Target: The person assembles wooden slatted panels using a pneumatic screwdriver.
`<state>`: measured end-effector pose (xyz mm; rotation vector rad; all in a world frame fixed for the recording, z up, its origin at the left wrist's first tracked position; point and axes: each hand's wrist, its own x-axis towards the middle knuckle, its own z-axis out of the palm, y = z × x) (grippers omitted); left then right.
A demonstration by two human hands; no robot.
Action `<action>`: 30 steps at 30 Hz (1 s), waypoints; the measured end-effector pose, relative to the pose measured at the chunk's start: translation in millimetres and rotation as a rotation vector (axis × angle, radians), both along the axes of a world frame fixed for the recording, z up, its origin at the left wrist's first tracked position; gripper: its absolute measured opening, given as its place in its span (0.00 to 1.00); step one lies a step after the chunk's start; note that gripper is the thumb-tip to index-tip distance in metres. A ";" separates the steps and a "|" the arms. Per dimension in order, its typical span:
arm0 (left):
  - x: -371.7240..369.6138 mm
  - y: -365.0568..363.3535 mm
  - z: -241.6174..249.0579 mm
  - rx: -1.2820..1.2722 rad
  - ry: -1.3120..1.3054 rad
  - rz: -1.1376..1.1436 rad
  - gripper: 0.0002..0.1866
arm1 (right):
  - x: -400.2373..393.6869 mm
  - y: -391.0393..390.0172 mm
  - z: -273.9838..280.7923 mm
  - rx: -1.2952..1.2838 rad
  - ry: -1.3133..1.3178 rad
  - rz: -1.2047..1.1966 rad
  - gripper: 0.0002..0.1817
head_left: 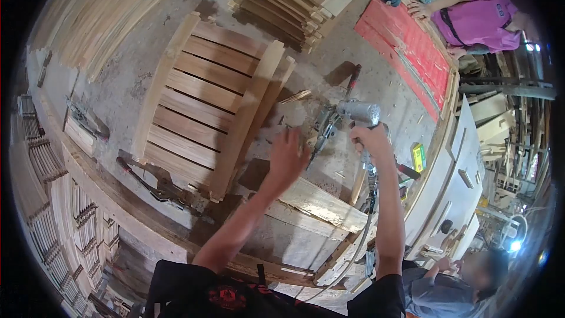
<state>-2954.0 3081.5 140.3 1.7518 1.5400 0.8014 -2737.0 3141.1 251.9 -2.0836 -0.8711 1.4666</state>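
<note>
Metal nail gun (353,115) | right hand (371,141) grips | left hand (288,156) seemingly open

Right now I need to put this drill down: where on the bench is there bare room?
Bare bench lies between the slatted panel and the slat pile, and more between the panel and the red board. It is crowded around the left hand and the drill in the right hand.
</note>
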 end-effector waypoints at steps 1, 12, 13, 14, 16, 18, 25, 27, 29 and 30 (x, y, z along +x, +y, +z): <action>7.9 -12.0 -4.2 -0.016 -0.021 0.005 0.23 | -0.4 -0.8 -1.5 -0.007 -0.001 0.002 0.11; 40.7 -51.1 -25.4 0.077 -0.066 0.026 0.21 | 1.3 -3.4 -13.7 -0.003 -0.007 -0.022 0.07; 39.8 -50.1 -24.7 0.075 -0.055 0.019 0.21 | 0.2 -1.3 -13.8 -0.013 -0.018 -0.018 0.07; 39.5 -50.6 -24.7 0.072 -0.045 0.012 0.20 | -2.0 -0.6 -15.0 -0.009 -0.105 -0.002 0.08; 40.3 -51.5 -25.1 0.066 -0.044 0.014 0.20 | -9.5 0.2 -18.9 -0.003 -0.279 0.035 0.09; 41.5 -52.1 -27.9 0.063 -0.057 0.026 0.20 | -20.1 9.0 -12.5 0.026 -0.350 0.131 0.10; 40.7 -53.6 -28.7 0.120 -0.091 0.046 0.19 | -2.3 2.7 -9.3 -0.067 -0.173 0.081 0.06; 42.3 -52.5 -33.1 0.092 -0.055 0.042 0.19 | -7.7 -1.0 -6.4 -0.033 -0.109 0.021 0.06; 45.1 -53.7 -36.9 0.061 -0.043 0.043 0.19 | -12.5 -4.4 -4.7 -0.011 -0.045 -0.032 0.07; 45.3 -54.6 -38.2 0.043 -0.036 0.038 0.19 | -14.5 -6.5 -3.6 -0.002 -0.015 -0.057 0.07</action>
